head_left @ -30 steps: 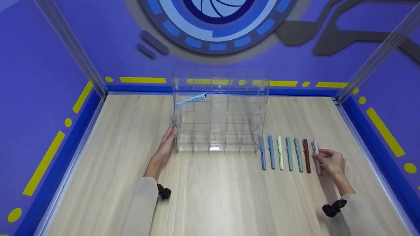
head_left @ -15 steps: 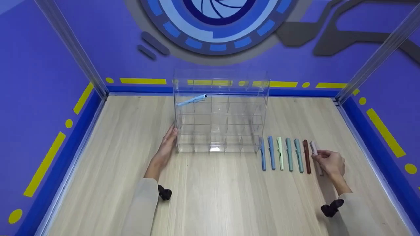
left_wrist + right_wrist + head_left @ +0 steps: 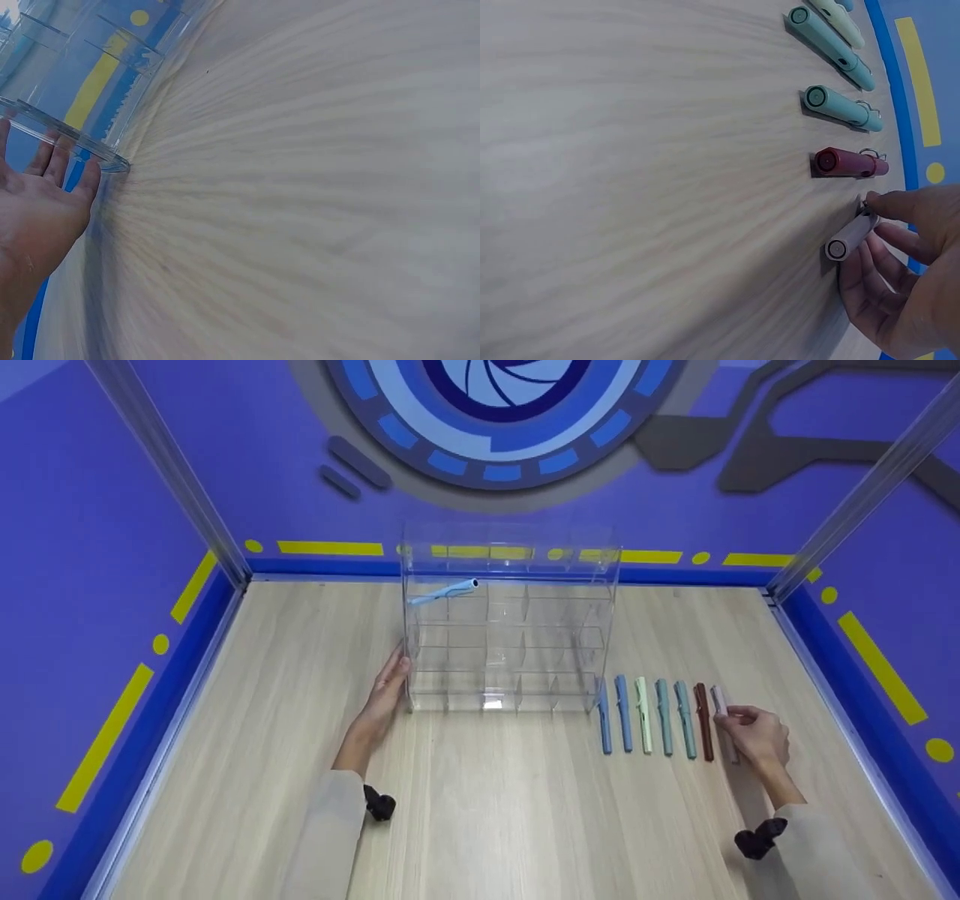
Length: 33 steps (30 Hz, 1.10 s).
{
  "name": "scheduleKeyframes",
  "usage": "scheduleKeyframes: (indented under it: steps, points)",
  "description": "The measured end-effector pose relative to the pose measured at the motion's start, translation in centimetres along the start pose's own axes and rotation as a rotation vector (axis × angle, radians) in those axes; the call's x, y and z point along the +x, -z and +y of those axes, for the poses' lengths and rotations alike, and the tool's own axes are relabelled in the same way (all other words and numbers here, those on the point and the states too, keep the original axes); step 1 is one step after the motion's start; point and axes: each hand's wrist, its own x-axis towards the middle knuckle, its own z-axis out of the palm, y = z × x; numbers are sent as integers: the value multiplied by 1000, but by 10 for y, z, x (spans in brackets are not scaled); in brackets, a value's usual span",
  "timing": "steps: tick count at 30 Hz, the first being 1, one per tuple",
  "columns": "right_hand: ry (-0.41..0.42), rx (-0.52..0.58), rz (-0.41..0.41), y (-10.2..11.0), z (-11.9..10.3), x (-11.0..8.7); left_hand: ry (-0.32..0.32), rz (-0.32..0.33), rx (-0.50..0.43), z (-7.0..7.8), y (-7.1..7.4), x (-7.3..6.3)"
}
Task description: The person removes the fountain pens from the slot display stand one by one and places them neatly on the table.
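Observation:
A clear acrylic rack (image 3: 504, 682) with tiers of small compartments stands upright at the back middle. My left hand (image 3: 377, 706) rests against its left side, fingers extended along the clear edge (image 3: 71, 133) in the left wrist view. A light blue pen (image 3: 446, 591) lies slanted in the top left of the rack. On the right, my right hand (image 3: 759, 736) pinches a pale lilac pen (image 3: 851, 234) between thumb and fingers. That pen lies at a slight angle beside the dark red pen (image 3: 704, 724); part of it is hidden by the fingers.
Left of the dark red pen, several capped pens lie in a row: two teal ones, a pale green pen (image 3: 643, 716) and blue pens (image 3: 624, 714) near the rack's right corner. Blue panels and metal posts (image 3: 172, 472) border the wooden table (image 3: 480, 810).
The lilac pen's upper end has shifted slightly left and the right hand's grip on it has adjusted a little. The left hand stays at the rack; the view has tilted slightly.

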Motion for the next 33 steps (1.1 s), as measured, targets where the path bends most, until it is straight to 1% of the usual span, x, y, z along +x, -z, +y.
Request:
scheduleKeyframes:
  steps: [5,8,13,16,20,24,30,33]
  points:
    - [-8,25,24,2,-5,-3,-12,1,13,-2,1,-2]
    - [2,56,49,2,-13,-6,-9,7,31,-2,4,-4]
    - [74,124,101,5,-35,-10,-21,-21,38,-2,4,-3]
    - [119,192,107,7,-52,-12,-20,-26,44,-2,2,-2]
    - [172,294,56,10,-76,-19,3,-16,37,-1,-1,-1]
    - [222,364,-27,12,-98,-26,-1,-18,36,-1,-2,-1]
    - [227,428,-168,13,-124,-33,-11,-8,24,-1,-1,0]
    - [230,466,-215,10,-134,-34,-18,-10,24,0,0,0]
